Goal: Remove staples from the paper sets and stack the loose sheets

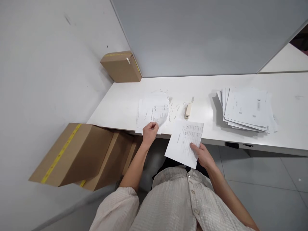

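My left hand (150, 133) is closed in a pinch at the near edge of a printed sheet of paper (150, 110) on the white table. That sheet lies over other paper, and its right side curls up slightly. In my right hand (204, 155) is a printed paper (180, 141), held by its right edge with the thumb on top. This paper hangs over the table's front edge, tilted, with a printed table near its far end. Between the papers and the stack lies a small cream-coloured block-shaped object (188, 110); its kind is unclear.
A loose stack of printed papers (247, 109) sits on the right of the white table (288, 112). A cardboard box (124, 67) stands in the back left corner. Larger taped cardboard boxes (72, 154) are beside the table at left. A grey panel (197, 38) rises behind.
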Motion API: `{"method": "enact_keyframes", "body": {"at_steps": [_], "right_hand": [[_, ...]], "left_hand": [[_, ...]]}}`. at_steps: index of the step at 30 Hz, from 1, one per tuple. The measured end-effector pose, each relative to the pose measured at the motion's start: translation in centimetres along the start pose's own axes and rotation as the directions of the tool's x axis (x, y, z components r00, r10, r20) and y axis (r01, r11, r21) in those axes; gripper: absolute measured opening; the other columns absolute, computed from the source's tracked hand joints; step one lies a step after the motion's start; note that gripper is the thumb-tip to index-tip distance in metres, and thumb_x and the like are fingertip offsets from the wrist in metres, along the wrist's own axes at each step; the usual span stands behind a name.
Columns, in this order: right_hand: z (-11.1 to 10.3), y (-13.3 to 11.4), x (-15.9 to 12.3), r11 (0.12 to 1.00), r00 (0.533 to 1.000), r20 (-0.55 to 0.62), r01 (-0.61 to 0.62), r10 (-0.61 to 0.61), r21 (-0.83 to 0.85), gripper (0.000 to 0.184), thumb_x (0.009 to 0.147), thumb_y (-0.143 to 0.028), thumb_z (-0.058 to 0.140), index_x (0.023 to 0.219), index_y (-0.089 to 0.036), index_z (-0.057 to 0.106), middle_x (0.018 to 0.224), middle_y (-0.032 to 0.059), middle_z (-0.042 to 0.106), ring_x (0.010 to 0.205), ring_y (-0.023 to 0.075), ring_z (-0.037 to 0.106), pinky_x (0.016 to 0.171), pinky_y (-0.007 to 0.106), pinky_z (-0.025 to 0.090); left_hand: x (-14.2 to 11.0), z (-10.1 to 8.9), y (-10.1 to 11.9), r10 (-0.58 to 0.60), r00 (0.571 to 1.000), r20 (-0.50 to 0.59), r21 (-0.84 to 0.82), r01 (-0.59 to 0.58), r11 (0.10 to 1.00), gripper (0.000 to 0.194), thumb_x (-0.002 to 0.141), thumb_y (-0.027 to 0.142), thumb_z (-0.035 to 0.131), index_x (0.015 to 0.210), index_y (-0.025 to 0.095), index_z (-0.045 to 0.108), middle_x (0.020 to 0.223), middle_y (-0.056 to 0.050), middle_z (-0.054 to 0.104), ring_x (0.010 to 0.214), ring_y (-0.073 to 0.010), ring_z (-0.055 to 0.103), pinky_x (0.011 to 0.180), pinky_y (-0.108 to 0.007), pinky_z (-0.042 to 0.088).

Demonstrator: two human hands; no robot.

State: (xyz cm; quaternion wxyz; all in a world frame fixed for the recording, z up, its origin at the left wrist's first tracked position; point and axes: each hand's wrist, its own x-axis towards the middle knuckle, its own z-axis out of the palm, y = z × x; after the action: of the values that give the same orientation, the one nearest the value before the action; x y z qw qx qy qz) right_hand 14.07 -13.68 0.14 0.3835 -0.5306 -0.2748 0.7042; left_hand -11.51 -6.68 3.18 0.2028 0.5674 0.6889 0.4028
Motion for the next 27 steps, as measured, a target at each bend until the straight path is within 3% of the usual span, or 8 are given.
{"method": "enact_keyframes", "body": {"at_steps": [3, 6, 9, 12, 14, 18, 23, 27], "right_hand": [[0.0, 0.0, 0.1, 1.0, 1.0, 0.021, -0.021, 0.02, 0.011, 0.038, 0.079, -0.038, 0.059, 0.113, -0.02, 0.059, 0.117, 0.0087, 0.062, 0.101, 0.0261, 0.062, 0.083, 0.038, 0.052], [0.3, 0.1, 0.3, 0.997, 0.998, 0.031, -0.065, 0.064, 0.052, 0.038, 0.08, -0.04, 0.058, 0.111, -0.019, 0.06, 0.113, 0.0095, 0.065, 0.097, 0.0256, 0.064, 0.079, 0.037, 0.054], [0.6, 0.3, 0.6, 0.983, 0.994, 0.038, -0.11, 0.105, 0.145, 0.039, 0.079, -0.043, 0.058, 0.109, -0.018, 0.061, 0.107, 0.0103, 0.067, 0.092, 0.0256, 0.065, 0.077, 0.038, 0.054], [0.7, 0.4, 0.8, 0.979, 0.995, 0.042, -0.102, 0.096, 0.174, 0.042, 0.079, -0.048, 0.057, 0.108, -0.018, 0.061, 0.103, 0.0107, 0.069, 0.09, 0.0256, 0.066, 0.074, 0.038, 0.054], [0.6, 0.4, 0.8, 0.984, 0.997, 0.032, -0.08, 0.076, 0.161, 0.048, 0.08, -0.054, 0.051, 0.108, -0.016, 0.061, 0.101, 0.0119, 0.069, 0.091, 0.0256, 0.066, 0.074, 0.037, 0.054], [0.7, -0.2, 0.4, 0.984, 0.997, 0.064, -0.057, 0.047, 0.167, 0.058, 0.081, -0.063, 0.041, 0.109, -0.016, 0.061, 0.099, 0.013, 0.069, 0.094, 0.0245, 0.065, 0.075, 0.035, 0.054], [1.1, -0.6, 0.1, 0.981, 0.997, 0.081, -0.011, -0.005, 0.195, 0.043, 0.076, -0.049, 0.059, 0.105, -0.017, 0.063, 0.104, 0.0106, 0.068, 0.093, 0.0245, 0.064, 0.077, 0.035, 0.053], [1.4, -0.2, 0.3, 0.979, 0.998, 0.032, 0.045, -0.053, 0.201, 0.039, 0.069, -0.04, 0.069, 0.1, -0.017, 0.064, 0.1, 0.0086, 0.069, 0.088, 0.0236, 0.066, 0.081, 0.035, 0.051]], "left_hand": [[-1.1, -0.4, 1.5, -0.023, 1.0, -0.015, -0.129, 0.02, 0.991, 0.018, 0.078, 0.032, 0.052, 0.075, 0.017, 0.061, 0.071, 0.0, 0.064, 0.069, -0.0137, 0.06, 0.066, -0.024, 0.048], [-3.1, -0.6, 3.1, 0.2, 0.98, -0.002, -0.132, -0.199, 0.971, 0.014, 0.08, 0.027, 0.052, 0.083, 0.018, 0.062, 0.085, -0.004, 0.067, 0.081, -0.0157, 0.062, 0.076, -0.029, 0.05], [-5.7, 0.0, 4.2, 0.532, 0.839, 0.114, -0.14, -0.516, 0.845, 0.012, 0.08, 0.018, 0.05, 0.087, 0.018, 0.06, 0.095, -0.007, 0.066, 0.095, -0.017, 0.06, 0.086, -0.032, 0.048], [-7.8, 1.6, 4.4, 0.69, 0.683, 0.24, -0.118, -0.685, 0.719, 0.012, 0.079, 0.012, 0.048, 0.085, 0.017, 0.057, 0.088, -0.006, 0.066, 0.089, -0.0158, 0.06, 0.086, -0.033, 0.048], [-8.7, 2.7, 4.2, 0.716, 0.629, 0.305, -0.07, -0.735, 0.675, 0.012, 0.08, 0.011, 0.046, 0.083, 0.018, 0.056, 0.084, -0.005, 0.065, 0.082, -0.0146, 0.061, 0.086, -0.033, 0.048], [-9.5, 3.7, 3.8, 0.724, 0.585, 0.366, 0.003, -0.779, 0.627, 0.014, 0.08, 0.012, 0.044, 0.085, 0.018, 0.056, 0.081, -0.004, 0.064, 0.083, -0.0142, 0.06, 0.09, -0.034, 0.045], [-10.1, 4.0, 4.0, 0.758, 0.519, 0.395, 0.027, -0.831, 0.556, 0.011, 0.082, 0.016, 0.046, 0.083, 0.018, 0.057, 0.078, -0.003, 0.063, 0.084, -0.0146, 0.06, 0.094, -0.036, 0.041], [-10.7, 4.5, 4.1, 0.774, 0.509, 0.376, 0.068, -0.848, 0.525, 0.01, 0.082, 0.021, 0.049, 0.078, 0.018, 0.058, 0.071, -0.002, 0.061, 0.078, -0.0144, 0.06, 0.094, -0.039, 0.04]]}}
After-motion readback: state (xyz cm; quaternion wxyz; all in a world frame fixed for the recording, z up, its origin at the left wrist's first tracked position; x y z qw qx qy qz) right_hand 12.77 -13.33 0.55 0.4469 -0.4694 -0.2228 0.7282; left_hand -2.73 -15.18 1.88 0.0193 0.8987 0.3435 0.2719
